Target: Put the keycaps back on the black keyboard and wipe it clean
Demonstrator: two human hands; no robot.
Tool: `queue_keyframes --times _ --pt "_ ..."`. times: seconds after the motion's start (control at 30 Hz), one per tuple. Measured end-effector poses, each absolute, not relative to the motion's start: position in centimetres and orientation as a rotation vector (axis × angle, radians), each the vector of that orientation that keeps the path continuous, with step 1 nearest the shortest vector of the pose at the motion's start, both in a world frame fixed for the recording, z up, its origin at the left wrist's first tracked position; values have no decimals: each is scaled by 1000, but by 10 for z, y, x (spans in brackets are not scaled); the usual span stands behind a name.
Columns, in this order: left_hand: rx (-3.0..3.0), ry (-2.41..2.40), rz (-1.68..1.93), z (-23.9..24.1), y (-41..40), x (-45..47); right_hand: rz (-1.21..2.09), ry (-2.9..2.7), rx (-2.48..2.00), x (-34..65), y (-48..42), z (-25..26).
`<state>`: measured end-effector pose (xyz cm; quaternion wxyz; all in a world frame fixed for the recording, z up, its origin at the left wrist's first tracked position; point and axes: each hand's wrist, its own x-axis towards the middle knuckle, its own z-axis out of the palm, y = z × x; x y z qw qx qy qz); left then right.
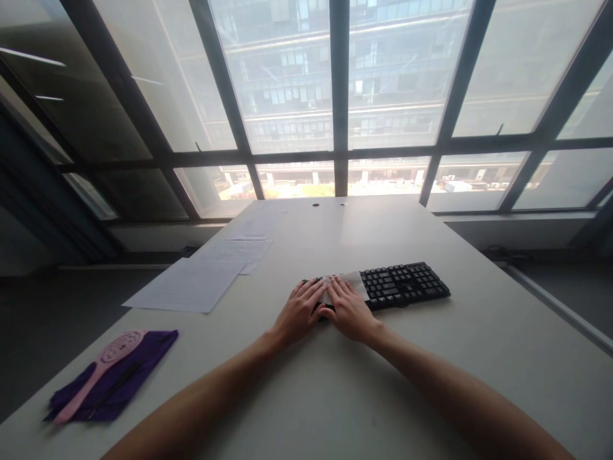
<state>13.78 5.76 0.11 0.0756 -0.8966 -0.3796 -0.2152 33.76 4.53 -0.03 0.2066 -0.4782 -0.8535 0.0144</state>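
Note:
A black keyboard (407, 283) lies at a slant on the white table, its left part covered by my hands and a pale wipe or tissue (358, 284). My left hand (299, 308) rests flat over the keyboard's left end, fingers stretched forward. Beside it, my right hand (348, 308) presses flat on the wipe with its fingers extended. The two thumbs meet or nearly meet at the keyboard's near edge. Under the palms, part of the keyboard and of the wipe is hidden.
Several white paper sheets (184, 284) lie along the table's left side. Nearer, a pink hairbrush (103, 364) and a thin dark stick-like thing (115, 386) lie on a folded purple cloth (153, 358). The white table (297, 409) reaches toward large windows (282, 76).

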Motion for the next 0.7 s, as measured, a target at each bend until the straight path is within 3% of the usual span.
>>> queue_keyframes --times 0.7 --pt "-2747 -1252 -567 -2 57 140 5 -2254 -1599 360 45 -3"
